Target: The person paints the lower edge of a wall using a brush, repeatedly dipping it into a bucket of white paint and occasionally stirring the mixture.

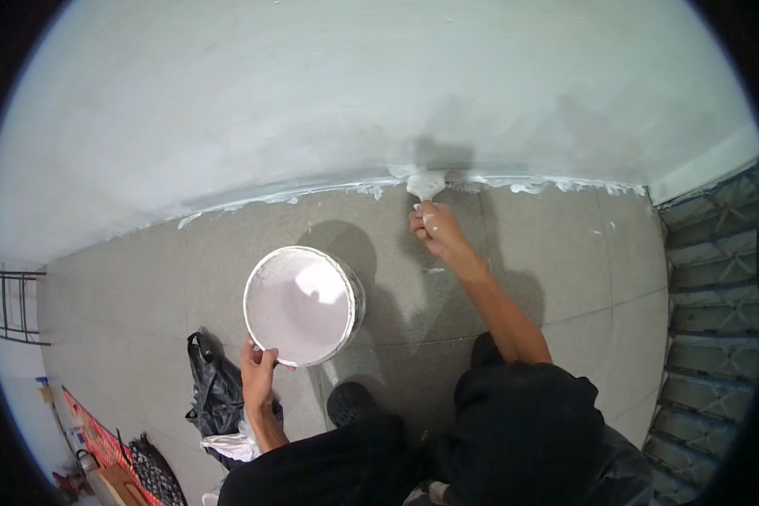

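Observation:
My right hand (437, 229) is closed around the handle of a wide, flat paintbrush (426, 185). White paint covers the brush, whose end presses where the wall (329, 101) meets the floor. Small white spots mark the hand. With its fingers at the near rim, my left hand (259, 371) grips a round bucket (352, 295). Pale, whitish paint (295, 308) is inside it, with a bright reflection on the surface. A ragged white strip (531, 183) runs along the wall's foot to both sides of the brush.
Grey tiles (565, 253) form the floor. A black plastic bag (213, 384) lies left of my left hand. At right stands a folding metal gate (708, 312); at far left, a dark metal rack (10, 308). A red mat (101, 434) and a dark patterned bag (153, 468) are lower left. My shoe (352, 405) is below the bucket.

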Demonstrator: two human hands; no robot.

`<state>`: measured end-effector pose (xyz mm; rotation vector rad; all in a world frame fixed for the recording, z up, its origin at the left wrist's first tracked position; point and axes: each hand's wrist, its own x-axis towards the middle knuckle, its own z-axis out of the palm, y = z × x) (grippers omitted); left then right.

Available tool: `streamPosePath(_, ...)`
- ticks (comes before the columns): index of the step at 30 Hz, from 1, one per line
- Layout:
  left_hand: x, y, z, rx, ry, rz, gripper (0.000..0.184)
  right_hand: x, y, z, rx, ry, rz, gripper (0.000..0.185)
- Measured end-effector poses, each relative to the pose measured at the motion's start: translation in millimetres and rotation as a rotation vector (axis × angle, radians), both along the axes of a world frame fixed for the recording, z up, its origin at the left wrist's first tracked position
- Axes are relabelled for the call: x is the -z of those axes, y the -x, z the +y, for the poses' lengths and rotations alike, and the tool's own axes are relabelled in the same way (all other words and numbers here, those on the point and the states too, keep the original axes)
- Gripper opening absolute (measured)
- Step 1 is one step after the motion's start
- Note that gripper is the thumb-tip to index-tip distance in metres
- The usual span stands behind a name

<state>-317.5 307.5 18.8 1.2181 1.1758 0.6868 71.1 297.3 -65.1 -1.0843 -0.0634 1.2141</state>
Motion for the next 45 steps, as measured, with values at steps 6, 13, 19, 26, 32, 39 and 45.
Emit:
streamPosePath(6, 4, 4, 1, 0.025, -0.005, 0.001, 0.043, -67, -1, -10, -0.071, -0.118, 0.155, 0.019)
streamPosePath(13, 3, 3, 1, -0.002, 0.003, -0.002, 0.039, -66, 11, -58, -0.160, -0.092, 0.059, 0.018)
streamPosePath(19, 2, 2, 1, -0.011, 0.019, -0.005, 0.041, -14, 11, -35, -0.122, -0.046, 0.088, 0.019)
streamPosePath(26, -1, 0, 2, 0.002, 0.016, -0.003, 0.042, -10, -5, -1, -0.103, -0.077, 0.338, 0.018)
streamPosePath(32, -4, -1, 2, 0.012, 0.022, 0.007, 0.042, -102, -7, -28, -0.151, -0.173, 0.178, 0.019)
streamPosePath(39, 0, 2, 3, 0.011, 0.021, -0.009, 0.043, -71, 7, -63, -0.194, -0.091, 0.107, 0.019)
streamPosePath(45, 3, 3, 2, 0.018, 0.022, -0.012, 0.044, 2, 7, -21, -0.101, -0.028, 0.133, 0.020)
